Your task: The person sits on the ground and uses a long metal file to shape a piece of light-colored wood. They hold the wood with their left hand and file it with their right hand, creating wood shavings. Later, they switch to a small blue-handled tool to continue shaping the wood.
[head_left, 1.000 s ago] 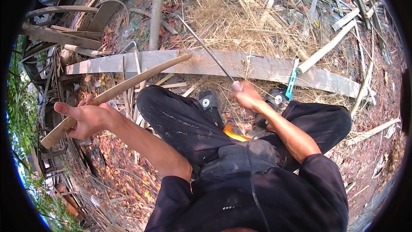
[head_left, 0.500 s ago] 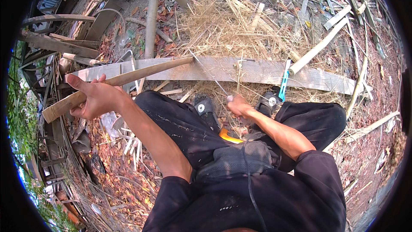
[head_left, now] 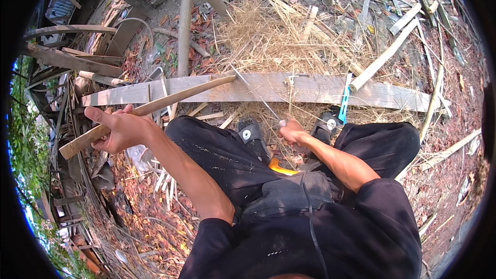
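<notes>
Head view. Left hand (head_left: 124, 130): fingers curled round the near part of a flat wooden strip (head_left: 181, 96), grasping it; thumb stands out to the left, off the strip. A short length of strip projects behind the hand at lower left; the longer part runs up and right, its far end over the grey plank (head_left: 330, 89). Contact between strip and plank: cannot tell.

Right hand (head_left: 293, 132): clenched round the near end of a long thin blade (head_left: 259, 95); the part inside the fist is mostly hidden. Blade slants up and left over the plank, its upper end just beside the strip's far end. Whether the two touch: cannot tell.

Surroundings: plank lies crosswise beyond both feet. A turquoise tool (head_left: 344, 103) lies at its near edge, by the right sandal (head_left: 326, 124). Left sandal (head_left: 253, 137) lies below the blade; a yellow curved object (head_left: 282, 168) shows between the legs, partly covered. Dry straw (head_left: 279, 33) is heaped beyond the plank; a pale pole (head_left: 386, 56) has its lower end at the plank, right side. Pale slats (head_left: 168, 183) lie below the left forearm.

In the way: left forearm and hand cover part of the strip.
</notes>
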A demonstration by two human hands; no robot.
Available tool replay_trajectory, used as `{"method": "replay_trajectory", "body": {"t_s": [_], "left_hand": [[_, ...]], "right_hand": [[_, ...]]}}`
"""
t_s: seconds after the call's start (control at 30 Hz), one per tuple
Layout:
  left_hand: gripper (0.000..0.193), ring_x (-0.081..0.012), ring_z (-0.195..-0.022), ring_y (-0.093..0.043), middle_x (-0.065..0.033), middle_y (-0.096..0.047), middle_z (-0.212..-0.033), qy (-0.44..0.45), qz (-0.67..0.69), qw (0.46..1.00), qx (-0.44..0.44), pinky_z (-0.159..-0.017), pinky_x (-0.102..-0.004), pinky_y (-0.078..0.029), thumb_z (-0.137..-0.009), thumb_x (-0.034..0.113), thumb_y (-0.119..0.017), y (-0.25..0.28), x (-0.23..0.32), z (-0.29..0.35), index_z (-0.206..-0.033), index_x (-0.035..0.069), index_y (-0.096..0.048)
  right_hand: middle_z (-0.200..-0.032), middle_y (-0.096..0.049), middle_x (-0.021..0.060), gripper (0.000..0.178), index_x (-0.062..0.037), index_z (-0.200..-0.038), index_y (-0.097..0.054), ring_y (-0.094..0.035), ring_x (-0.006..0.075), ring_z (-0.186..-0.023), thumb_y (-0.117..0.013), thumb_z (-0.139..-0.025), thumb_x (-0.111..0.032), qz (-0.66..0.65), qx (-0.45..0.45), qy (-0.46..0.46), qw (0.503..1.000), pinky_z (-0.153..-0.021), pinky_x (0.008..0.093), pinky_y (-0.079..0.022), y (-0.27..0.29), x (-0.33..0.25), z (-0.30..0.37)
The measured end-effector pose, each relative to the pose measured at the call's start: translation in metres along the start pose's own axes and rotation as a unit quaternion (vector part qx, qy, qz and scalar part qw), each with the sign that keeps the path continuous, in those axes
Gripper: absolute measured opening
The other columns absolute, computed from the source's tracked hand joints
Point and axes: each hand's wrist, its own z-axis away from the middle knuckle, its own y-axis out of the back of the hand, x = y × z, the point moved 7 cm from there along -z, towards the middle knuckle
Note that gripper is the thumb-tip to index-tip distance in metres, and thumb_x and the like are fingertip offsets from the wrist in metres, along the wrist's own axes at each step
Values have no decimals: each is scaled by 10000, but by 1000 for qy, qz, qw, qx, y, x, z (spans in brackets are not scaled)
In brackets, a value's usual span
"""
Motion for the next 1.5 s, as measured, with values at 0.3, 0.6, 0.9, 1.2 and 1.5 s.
{"method": "replay_trajectory", "body": {"t_s": [0.3, 0.6, 0.9, 1.2, 1.5], "left_hand": [[562, -211, -555, -541, -78, -541, -630, 91, 129, 935, -317, -618, -391, -509, -901, 619, -329, -10, -12, -2, -984, 73, -435], [667, -212, -484, -488, -81, -477, -531, 126, 150, 922, -334, -588, -380, -500, -806, 720, -376, 5, -25, -1, -872, 74, -530], [678, -169, -351, -371, -60, -402, -438, 114, 270, 869, -398, -397, -324, -389, -866, 701, -271, -6, -21, 5, -750, 85, -532], [698, -142, -311, -320, -44, -370, -425, 87, 362, 790, -487, -337, -287, -342, -888, 679, -245, -10, -8, 14, -781, 51, -530], [742, -128, -296, -330, -10, -341, -413, 94, 460, 671, -573, -285, -252, -282, -868, 693, -303, -8, -6, 14, -813, -5, -551]], "right_hand": [[-613, -605, 138, 255, 63, -738, -605, -600, 237, -514, -653, -715, -186, -110, 82, 50, 989, -522, 368, -481, 32, -13, 2], [-612, -589, 139, 226, 27, -743, -590, -612, 244, -603, -605, -726, -198, -54, 137, 228, 963, -601, 391, -468, 51, -81, 61], [-614, -591, 148, 198, 71, -750, -620, -582, 224, -541, -598, -710, -121, -21, 75, 4, 997, -507, 376, -435, 31, -21, 23], [-496, -453, 44, 154, 16, -644, -546, -473, 161, -435, -580, -740, -100, -70, -46, -31, 996, -450, 342, -396, 16, -18, 26], [-555, -544, 92, 157, 22, -661, -611, -503, 166, -494, -619, -652, -134, -50, 63, 208, 975, -517, 356, -420, 32, -42, 33]]}}
